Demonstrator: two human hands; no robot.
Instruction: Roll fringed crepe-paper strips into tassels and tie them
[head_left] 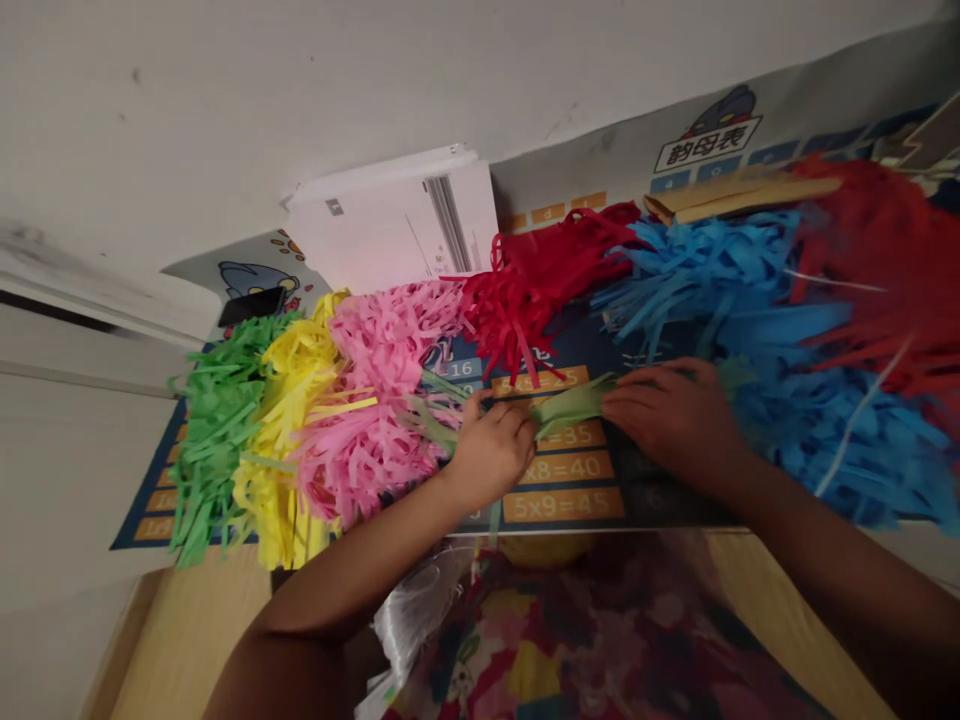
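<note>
A light green fringed paper tassel stretches between my two hands above the dark printed mat. My left hand closes round its left part, with loose green strips fanning out beyond the fingers. On the right, my right hand grips the other part, and a few pale green strips show past it. Pink fringed paper lies just left of my left hand. Blue fringed paper spreads beside and beyond my right hand. The fingers partly cover the tassel's middle.
Yellow fringed paper and green fringed paper lie at the left. Behind are red fringed paper and a white box against the wall. More red fringe sits far right. The mat reaches the table's front edge.
</note>
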